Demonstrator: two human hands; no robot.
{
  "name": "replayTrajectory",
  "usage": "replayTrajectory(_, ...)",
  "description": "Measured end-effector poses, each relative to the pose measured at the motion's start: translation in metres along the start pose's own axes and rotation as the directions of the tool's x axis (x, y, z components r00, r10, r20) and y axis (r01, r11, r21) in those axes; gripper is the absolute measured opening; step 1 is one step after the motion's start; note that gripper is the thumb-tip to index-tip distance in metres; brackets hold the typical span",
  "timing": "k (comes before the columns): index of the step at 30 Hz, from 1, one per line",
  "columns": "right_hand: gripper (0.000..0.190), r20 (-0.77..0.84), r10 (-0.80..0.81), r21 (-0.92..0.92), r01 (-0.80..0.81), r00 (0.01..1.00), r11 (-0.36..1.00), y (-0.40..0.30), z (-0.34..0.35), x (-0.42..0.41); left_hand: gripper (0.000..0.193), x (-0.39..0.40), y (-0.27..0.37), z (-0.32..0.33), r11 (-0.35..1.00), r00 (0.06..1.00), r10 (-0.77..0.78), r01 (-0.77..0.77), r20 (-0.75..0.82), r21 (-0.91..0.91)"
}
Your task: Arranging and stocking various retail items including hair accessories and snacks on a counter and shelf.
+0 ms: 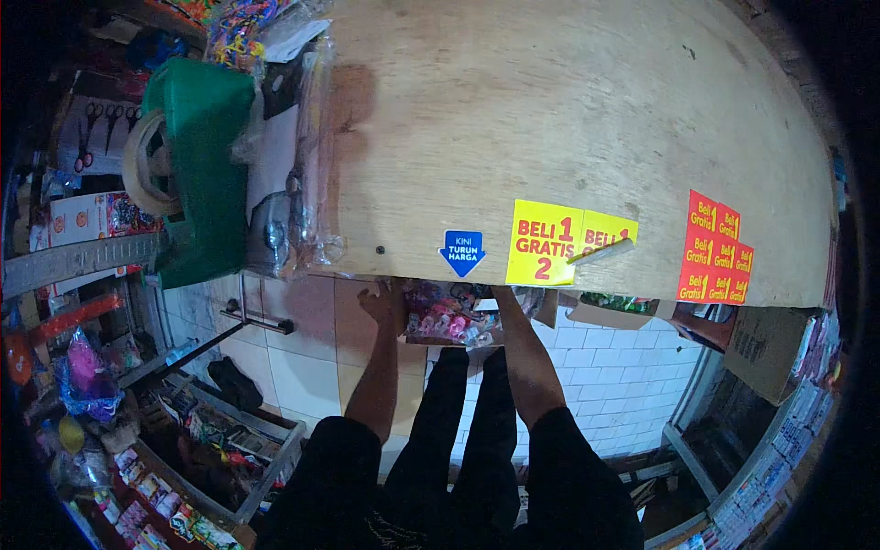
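An open cardboard box [450, 340] sits under the front edge of the wooden tabletop [481, 137]. It holds small plastic-wrapped goods [450, 320], several of them pink. My left hand [378, 302] is at the box's left side, with some fingers bent and the rest hidden by the box and the tabletop edge. Whether it grips the box wall cannot be made out. My right forearm [533, 364] reaches over the box's right part. Past the wrist, the right hand is mostly hidden beneath the tabletop edge.
On the tabletop lie a blue arrow sign [463, 253], yellow signs [543, 240] with a short strip across one, and red signs [711, 258]. A green plastic container [199, 172] with a tape roll [148, 165] stands left. More cardboard boxes [608, 317] sit under the edge at right.
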State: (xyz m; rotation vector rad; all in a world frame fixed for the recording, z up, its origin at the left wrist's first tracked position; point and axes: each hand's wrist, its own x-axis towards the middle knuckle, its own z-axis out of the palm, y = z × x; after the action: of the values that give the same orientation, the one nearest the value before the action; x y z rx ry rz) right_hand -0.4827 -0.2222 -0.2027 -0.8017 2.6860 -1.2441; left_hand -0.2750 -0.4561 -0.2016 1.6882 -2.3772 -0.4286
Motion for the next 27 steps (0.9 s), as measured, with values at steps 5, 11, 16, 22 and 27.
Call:
replayTrajectory(5,0.037,0.011,-0.013,-0.036,0.014,1.0,0.999,0.0,-0.012,-0.021,0.061,0.03,0.004,-0.025,0.875,0.92,0.189,0.001,0.344,-0.484)
replayTrajectory(11,0.028,0.021,0.231,0.087,-0.232,0.973,0.969,-0.021,-0.075,-0.043,0.053,-0.032,0.09,-0.072,0.944,0.939,0.311,-0.323,-0.148,-0.066)
replayTrajectory(16,0.019,0.104,0.484,-0.001,-0.486,0.869,0.874,-0.054,-0.113,-0.086,0.059,-0.078,0.082,-0.07,0.796,0.71,0.603,-0.563,0.363,-0.221)
replayTrajectory(22,0.029,0.086,0.789,-0.159,-0.773,0.608,0.614,-0.081,-0.079,-0.189,0.06,-0.143,0.038,-0.058,0.674,0.533,0.576,-0.738,0.62,0.009)
replayTrajectory(27,0.027,0.19,0.867,-0.206,-0.845,0.46,0.493,-0.074,-0.033,-0.233,0.052,-0.118,0.02,-0.039,0.359,0.325,0.768,-0.932,0.552,0.051)
